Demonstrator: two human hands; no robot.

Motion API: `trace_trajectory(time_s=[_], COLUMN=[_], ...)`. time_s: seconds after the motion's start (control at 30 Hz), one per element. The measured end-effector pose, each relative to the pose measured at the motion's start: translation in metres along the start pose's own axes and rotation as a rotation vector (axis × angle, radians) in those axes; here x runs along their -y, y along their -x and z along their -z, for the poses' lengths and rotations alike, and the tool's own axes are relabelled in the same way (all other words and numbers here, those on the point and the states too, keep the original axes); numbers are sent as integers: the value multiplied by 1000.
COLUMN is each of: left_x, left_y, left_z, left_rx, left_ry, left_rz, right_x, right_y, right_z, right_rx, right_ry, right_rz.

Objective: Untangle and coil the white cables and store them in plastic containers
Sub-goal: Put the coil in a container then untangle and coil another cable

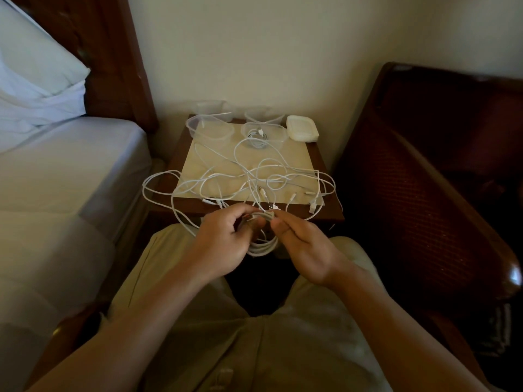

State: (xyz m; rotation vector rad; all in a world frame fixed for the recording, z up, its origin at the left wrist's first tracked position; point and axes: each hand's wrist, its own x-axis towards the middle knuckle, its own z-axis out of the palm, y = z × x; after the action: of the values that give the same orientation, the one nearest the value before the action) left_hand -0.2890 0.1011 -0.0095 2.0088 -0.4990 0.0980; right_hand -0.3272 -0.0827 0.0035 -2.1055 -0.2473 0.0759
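A white cable coil [261,246] hangs between my two hands just in front of the small wooden table [329,213]. My left hand [223,244] grips the coil's left side with curled fingers. My right hand [304,250] pinches the coil's top near a connector. A tangle of loose white cables [249,176] spreads over the tabletop and droops off its left and front edges. At the table's back stand several clear plastic containers; one container [278,131] holds a coiled cable, and an empty container [209,127] sits to its left.
A stack of white lids [302,128] lies at the table's back right corner. A bed with white sheets [65,165] borders the table's left side. A dark wooden chair [424,165] stands on the right. My legs lie below the hands.
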Motion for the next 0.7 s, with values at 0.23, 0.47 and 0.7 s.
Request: trace_trajectory(time_s=[0.23, 0.47, 0.7], left_x=[9, 7, 2], left_y=[-2, 2, 9], left_z=[-2, -1, -1], left_rx=[-179, -162, -97], left_ry=[-339, -449, -408], left_rz=[-341, -339, -326], right_x=[1, 8, 9], right_y=[-1, -7, -10], right_z=[-9, -9, -4], right_rx=[-48, -73, -117], right_ry=[-13, 286, 559], right_rz=[3, 120, 149])
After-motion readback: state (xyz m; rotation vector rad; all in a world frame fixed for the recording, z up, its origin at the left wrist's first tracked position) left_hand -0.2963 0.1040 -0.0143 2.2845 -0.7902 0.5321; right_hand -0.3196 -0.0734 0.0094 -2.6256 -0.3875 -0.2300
